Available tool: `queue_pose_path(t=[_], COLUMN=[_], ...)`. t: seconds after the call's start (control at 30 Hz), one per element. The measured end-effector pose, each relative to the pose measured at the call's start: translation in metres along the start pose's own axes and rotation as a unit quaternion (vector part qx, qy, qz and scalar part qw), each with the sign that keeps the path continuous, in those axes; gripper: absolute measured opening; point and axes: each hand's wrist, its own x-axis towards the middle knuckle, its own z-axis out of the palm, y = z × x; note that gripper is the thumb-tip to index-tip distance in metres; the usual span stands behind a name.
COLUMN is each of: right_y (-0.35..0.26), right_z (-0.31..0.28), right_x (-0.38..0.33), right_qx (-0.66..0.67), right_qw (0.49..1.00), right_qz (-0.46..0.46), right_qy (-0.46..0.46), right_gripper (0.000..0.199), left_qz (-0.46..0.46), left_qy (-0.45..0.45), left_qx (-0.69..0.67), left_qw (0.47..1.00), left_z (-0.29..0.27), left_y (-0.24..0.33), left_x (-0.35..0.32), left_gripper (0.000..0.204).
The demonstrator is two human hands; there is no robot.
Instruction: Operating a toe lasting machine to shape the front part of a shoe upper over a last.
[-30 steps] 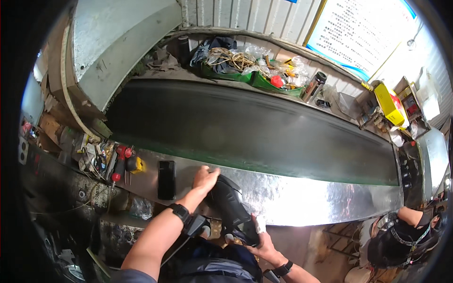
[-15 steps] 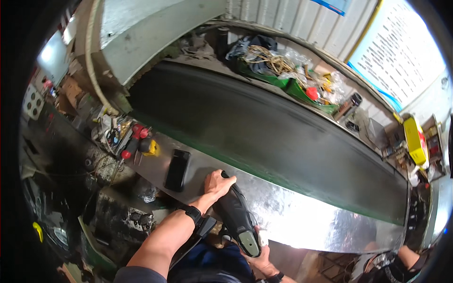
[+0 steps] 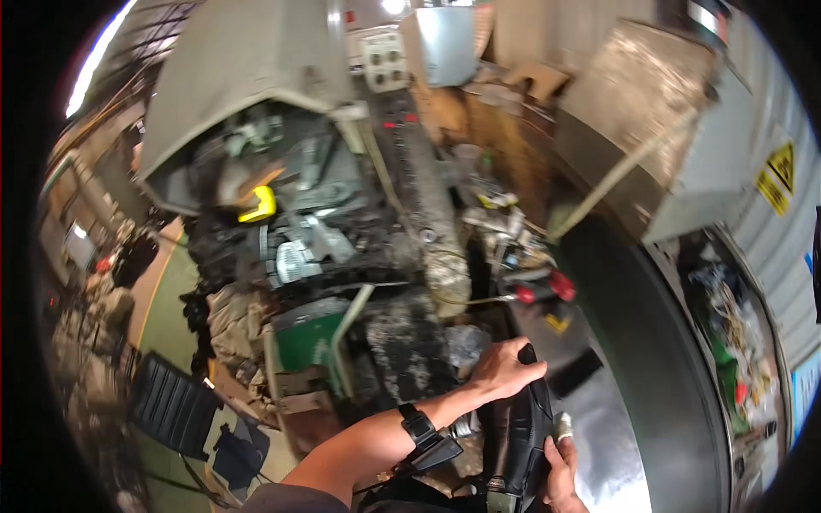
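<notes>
A long black leather shoe upper (image 3: 517,427), apparently on a last, is held over the metal table edge close to my body. My left hand (image 3: 509,369) is closed around its upper end, fingers curled over the tip. My right hand (image 3: 560,474) grips its lower right side; a white covering or wrap (image 3: 564,426) shows at a fingertip, too blurred to name. The shoe's lower end reaches the bottom of the picture. A dark watch (image 3: 419,426) is on my left wrist. Just right of my left hand, a black phone (image 3: 575,373) lies on the metal table (image 3: 603,419).
A dark conveyor belt (image 3: 637,299) runs along the right. Red-handled tools (image 3: 547,288) and a yellow item (image 3: 558,322) lie at the table's far end. To the left stand a grey hooded machine (image 3: 248,68) filled with dark pieces, a green bin (image 3: 312,342) and a black chair (image 3: 174,402).
My view has swung left, bringing the hooded machine and chair into sight. Both hands still hold the shoe upper, which now points more steeply up the picture.
</notes>
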Motion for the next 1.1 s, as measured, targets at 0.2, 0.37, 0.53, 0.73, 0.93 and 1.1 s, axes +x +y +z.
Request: queue_pose_path(t=[0.2, 0.37, 0.53, 0.73, 0.93, 1.1], right_y=[0.032, 0.074, 0.092, 0.1, 0.116, 0.13], right_z=[0.198, 0.327, 0.41, 0.473, 0.494, 0.496], right_x=[0.014, 0.028, 0.044, 0.064, 0.1, 0.119], right_qx=[-0.091, -0.056, -0.005, 0.093, 0.046, 0.031], right_qw=[0.988, 0.981, 0.977, 0.973, 0.972, 0.98], right_qz=[-0.05, 0.0, 0.065, 0.071, 0.059, 0.06], right_qy=[-0.11, -0.186, -0.205, -0.199, -0.221, -0.189], right_gripper=[0.023, 0.015, 0.01, 0.019, 0.029, 0.037], left_qz=[-0.045, -0.1, -0.043, -0.119, -0.151, -0.136], left_qy=[0.266, 0.306, 0.355, 0.328, 0.317, 0.326], left_qx=[-0.016, -0.416, -0.502, -0.612, -0.664, -0.701], left_qw=[0.963, 0.851, 0.788, 0.709, 0.661, 0.62], left_z=[-0.209, -0.355, -0.363, -0.363, -0.377, -0.378], left_y=[-0.048, -0.091, -0.155, -0.144, -0.2, -0.216], left_x=[-0.064, -0.112, -0.166, -0.172, -0.133, -0.118], left_gripper=[0.046, 0.037, 0.042, 0.049, 0.045, 0.043])
